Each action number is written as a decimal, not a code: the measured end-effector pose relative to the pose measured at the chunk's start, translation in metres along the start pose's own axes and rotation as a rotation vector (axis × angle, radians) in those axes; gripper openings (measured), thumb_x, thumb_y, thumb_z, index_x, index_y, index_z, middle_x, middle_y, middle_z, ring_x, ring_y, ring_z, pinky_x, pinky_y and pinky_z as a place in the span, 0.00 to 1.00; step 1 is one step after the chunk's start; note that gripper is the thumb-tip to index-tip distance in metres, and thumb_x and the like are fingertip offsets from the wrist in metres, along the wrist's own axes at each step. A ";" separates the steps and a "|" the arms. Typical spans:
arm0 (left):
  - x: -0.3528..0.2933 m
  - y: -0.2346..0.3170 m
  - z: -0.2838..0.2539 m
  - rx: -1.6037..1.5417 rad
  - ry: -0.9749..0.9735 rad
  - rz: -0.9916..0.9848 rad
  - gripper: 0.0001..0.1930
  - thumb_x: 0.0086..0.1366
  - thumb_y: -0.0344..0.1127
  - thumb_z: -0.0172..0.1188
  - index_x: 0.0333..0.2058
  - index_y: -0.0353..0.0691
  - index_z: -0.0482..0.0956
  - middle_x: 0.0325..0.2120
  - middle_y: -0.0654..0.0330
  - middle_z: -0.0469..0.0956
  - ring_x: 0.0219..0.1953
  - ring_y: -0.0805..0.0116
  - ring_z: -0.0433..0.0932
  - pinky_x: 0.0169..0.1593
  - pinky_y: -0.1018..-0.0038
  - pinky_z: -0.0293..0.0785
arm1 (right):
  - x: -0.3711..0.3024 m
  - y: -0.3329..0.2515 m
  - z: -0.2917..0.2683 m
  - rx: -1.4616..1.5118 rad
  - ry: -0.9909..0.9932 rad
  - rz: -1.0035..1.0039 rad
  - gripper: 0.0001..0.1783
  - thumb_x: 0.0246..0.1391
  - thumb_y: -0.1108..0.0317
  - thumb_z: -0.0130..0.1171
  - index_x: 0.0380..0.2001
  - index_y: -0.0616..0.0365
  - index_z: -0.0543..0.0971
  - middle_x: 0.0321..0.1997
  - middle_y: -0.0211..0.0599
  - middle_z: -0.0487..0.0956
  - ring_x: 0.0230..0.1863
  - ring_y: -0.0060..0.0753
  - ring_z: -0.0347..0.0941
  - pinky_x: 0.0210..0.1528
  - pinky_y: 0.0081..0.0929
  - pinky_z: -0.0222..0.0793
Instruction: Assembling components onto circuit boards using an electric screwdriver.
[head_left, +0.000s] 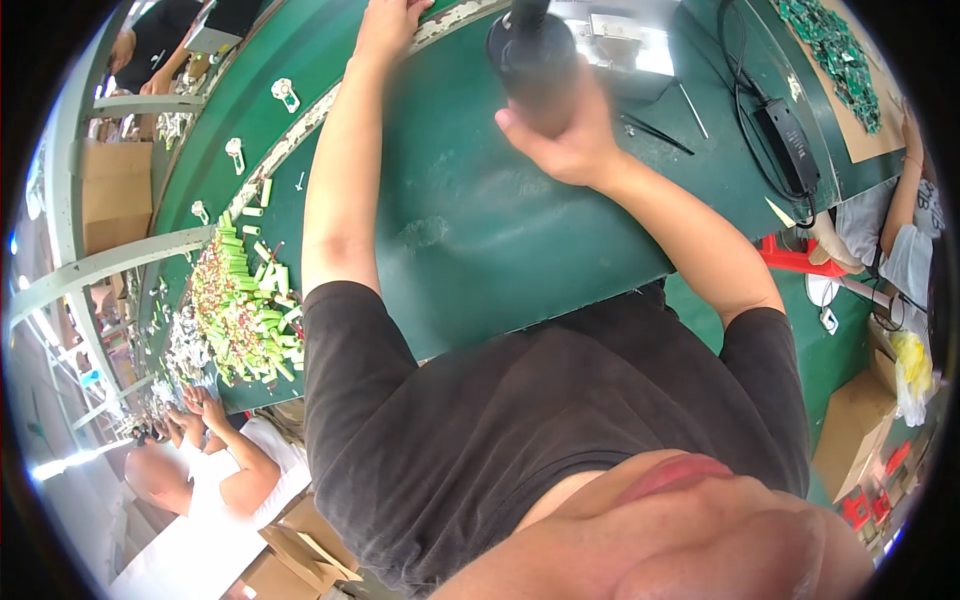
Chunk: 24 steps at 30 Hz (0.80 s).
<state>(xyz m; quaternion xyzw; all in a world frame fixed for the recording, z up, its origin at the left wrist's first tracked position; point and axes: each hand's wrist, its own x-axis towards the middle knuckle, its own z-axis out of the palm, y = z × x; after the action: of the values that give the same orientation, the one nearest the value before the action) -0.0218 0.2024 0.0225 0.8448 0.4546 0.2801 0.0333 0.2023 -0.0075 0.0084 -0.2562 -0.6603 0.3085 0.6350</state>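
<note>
My right hand (575,135) is wrapped round a black cylindrical tool (530,55). The tool is blurred and its narrower upper part runs out at the top edge, so its exact kind does not show. Farther left, my left hand (388,30) reaches over the worn pale rail along the table's far side. Its fingertips are cut off by the picture's edge, and whether they hold anything is hidden. Just beyond the tool lies a shiny pale metal fixture (615,35). Dark tweezers (657,135) and a thin metal rod (692,110) rest on the green tabletop (470,240) beside my right hand.
On the left is a heap of green cylindrical cells (245,310) with red wires. White parts (285,95) lie on the green belt. A black power adapter (785,145) with cable sits right, near green circuit boards (835,60) on cardboard. Other people (240,465) work at both sides.
</note>
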 end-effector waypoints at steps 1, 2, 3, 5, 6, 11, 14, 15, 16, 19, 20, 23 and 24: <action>-0.004 0.000 -0.007 0.002 -0.005 -0.025 0.08 0.64 0.32 0.63 0.33 0.31 0.77 0.31 0.42 0.78 0.38 0.39 0.78 0.43 0.54 0.74 | 0.002 -0.002 0.002 0.018 -0.006 -0.003 0.37 0.53 0.75 0.71 0.64 0.59 0.64 0.44 0.37 0.83 0.40 0.24 0.80 0.45 0.25 0.77; -0.014 -0.018 -0.004 -0.007 0.056 -0.003 0.09 0.64 0.33 0.63 0.32 0.32 0.77 0.30 0.42 0.78 0.38 0.39 0.78 0.43 0.54 0.74 | 0.002 -0.008 0.004 0.030 0.029 0.035 0.32 0.53 0.74 0.72 0.58 0.60 0.68 0.40 0.32 0.82 0.37 0.19 0.78 0.43 0.23 0.76; -0.016 -0.003 -0.005 -0.066 -0.010 -0.145 0.09 0.60 0.32 0.68 0.32 0.33 0.79 0.37 0.43 0.79 0.43 0.42 0.78 0.47 0.56 0.74 | 0.003 -0.014 -0.002 0.032 0.080 0.040 0.28 0.53 0.73 0.72 0.55 0.60 0.70 0.39 0.30 0.82 0.36 0.19 0.77 0.43 0.22 0.76; -0.043 0.020 -0.016 -0.065 -0.037 -0.114 0.08 0.63 0.33 0.68 0.34 0.34 0.81 0.33 0.49 0.80 0.37 0.52 0.80 0.43 0.62 0.76 | 0.022 -0.020 -0.007 0.223 0.203 0.075 0.21 0.52 0.72 0.74 0.45 0.59 0.74 0.37 0.28 0.81 0.35 0.19 0.77 0.42 0.22 0.75; -0.059 0.037 -0.026 -0.042 -0.045 -0.065 0.07 0.66 0.33 0.68 0.37 0.35 0.82 0.29 0.56 0.81 0.30 0.63 0.81 0.38 0.68 0.78 | 0.028 -0.009 -0.027 0.161 0.084 0.076 0.25 0.52 0.72 0.72 0.51 0.61 0.73 0.37 0.31 0.82 0.35 0.21 0.79 0.42 0.23 0.76; -0.131 0.129 -0.036 -0.238 -0.207 -0.038 0.08 0.66 0.32 0.65 0.37 0.34 0.77 0.33 0.47 0.80 0.38 0.44 0.80 0.43 0.57 0.77 | 0.062 -0.053 -0.067 0.048 0.272 -0.194 0.41 0.57 0.86 0.56 0.69 0.57 0.52 0.49 0.39 0.70 0.29 0.22 0.73 0.29 0.19 0.74; -0.159 0.154 -0.022 -0.327 -0.193 0.062 0.06 0.64 0.27 0.68 0.35 0.34 0.79 0.30 0.56 0.78 0.30 0.64 0.80 0.35 0.70 0.78 | 0.076 -0.041 -0.070 0.023 0.195 -0.326 0.43 0.56 0.87 0.56 0.71 0.57 0.51 0.51 0.38 0.70 0.29 0.20 0.73 0.29 0.18 0.74; -0.165 0.155 -0.016 -0.382 -0.191 0.068 0.07 0.63 0.27 0.69 0.35 0.34 0.79 0.30 0.57 0.78 0.30 0.66 0.81 0.35 0.72 0.78 | 0.079 -0.034 -0.067 -0.004 0.215 -0.344 0.42 0.56 0.87 0.57 0.71 0.58 0.52 0.51 0.38 0.71 0.29 0.20 0.74 0.29 0.18 0.75; -0.170 0.157 -0.010 -0.439 -0.187 0.074 0.07 0.62 0.26 0.70 0.35 0.35 0.79 0.30 0.58 0.78 0.30 0.67 0.81 0.34 0.74 0.79 | 0.081 -0.026 -0.066 0.005 0.199 -0.330 0.42 0.56 0.87 0.58 0.70 0.58 0.54 0.51 0.37 0.71 0.29 0.20 0.74 0.29 0.17 0.75; -0.181 0.153 0.000 -0.468 -0.141 0.100 0.07 0.60 0.27 0.72 0.34 0.36 0.81 0.32 0.60 0.78 0.28 0.70 0.80 0.34 0.77 0.80 | 0.079 -0.017 -0.063 -0.025 0.134 -0.225 0.38 0.55 0.87 0.60 0.68 0.60 0.60 0.51 0.37 0.73 0.29 0.19 0.74 0.28 0.17 0.73; -0.183 0.151 0.002 -0.461 -0.120 0.130 0.07 0.60 0.27 0.72 0.34 0.36 0.82 0.32 0.60 0.79 0.28 0.70 0.80 0.33 0.77 0.79 | 0.077 -0.020 -0.064 -0.100 0.135 -0.157 0.37 0.56 0.87 0.59 0.68 0.60 0.61 0.51 0.37 0.73 0.28 0.19 0.74 0.28 0.17 0.73; -0.177 0.151 -0.006 -0.352 0.005 0.201 0.11 0.55 0.32 0.76 0.37 0.41 0.85 0.39 0.62 0.80 0.36 0.68 0.80 0.38 0.73 0.79 | 0.068 -0.034 -0.062 0.058 0.078 -0.043 0.39 0.54 0.87 0.56 0.69 0.60 0.59 0.48 0.40 0.71 0.23 0.21 0.72 0.24 0.20 0.70; -0.178 0.148 -0.007 -0.340 0.027 0.204 0.12 0.54 0.33 0.77 0.37 0.42 0.86 0.40 0.62 0.80 0.38 0.66 0.79 0.41 0.71 0.79 | 0.062 -0.037 -0.050 0.125 0.098 0.004 0.41 0.53 0.87 0.55 0.70 0.58 0.58 0.45 0.41 0.70 0.21 0.23 0.70 0.22 0.22 0.70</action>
<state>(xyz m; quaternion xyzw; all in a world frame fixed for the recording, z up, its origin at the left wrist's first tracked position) 0.0095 -0.0250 -0.0047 0.8649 0.3132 0.3662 0.1407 0.2506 0.0168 0.0776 -0.2321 -0.6073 0.3376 0.6808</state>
